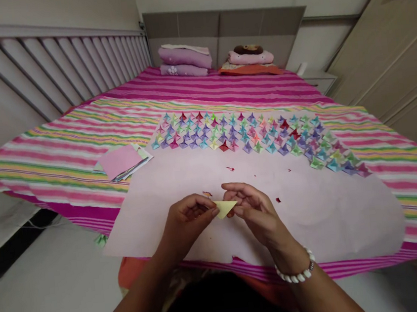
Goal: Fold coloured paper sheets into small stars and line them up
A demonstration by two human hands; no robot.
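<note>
A small piece of yellow paper, folded into a triangle with its point downward, is held up over a large pale sheet. My left hand pinches its left corner between thumb and fingers. At the right corner, the thumb and a fingertip of my right hand close on the paper, while the index finger stretches out above it. A white beaded bracelet circles my right wrist. Beyond my hands, rows of small folded paper pieces in many colours cover the far part of the sheet.
A stack of square papers, pink on top, lies left of the sheet on the striped bedspread. Torn holes dot the sheet. Folded bedding sits by the headboard. A green paper piece is near the bed's lower left edge.
</note>
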